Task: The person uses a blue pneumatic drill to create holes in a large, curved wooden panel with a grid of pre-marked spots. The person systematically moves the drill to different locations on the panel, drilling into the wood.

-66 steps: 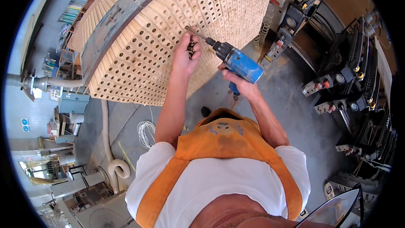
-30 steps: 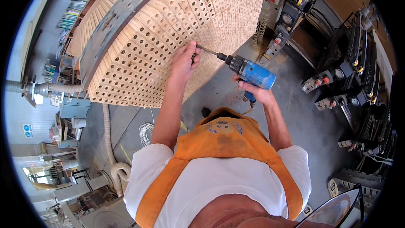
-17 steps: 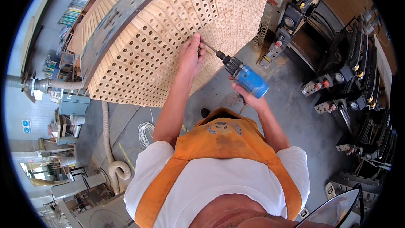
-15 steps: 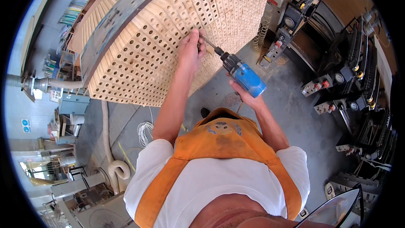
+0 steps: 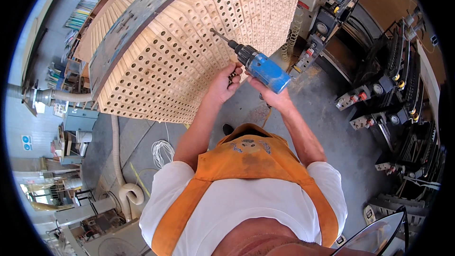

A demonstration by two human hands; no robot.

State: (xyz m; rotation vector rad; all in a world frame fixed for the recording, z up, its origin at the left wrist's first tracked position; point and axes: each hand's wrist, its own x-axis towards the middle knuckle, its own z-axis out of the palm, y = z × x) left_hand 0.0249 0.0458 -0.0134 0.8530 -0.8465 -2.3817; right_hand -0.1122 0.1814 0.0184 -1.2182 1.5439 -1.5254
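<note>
Toward one o'clock in the head view, the right hand (image 5: 274,96) grips a blue drill (image 5: 266,72), I'd guess hefty and rigid, best held by its hidden handle, while near twelve the left hand (image 5: 221,86) curls around small metallic pieces (image 5: 232,77).

Blue drill (image 5: 268,72), orange apron (image 5: 256,160)
</note>
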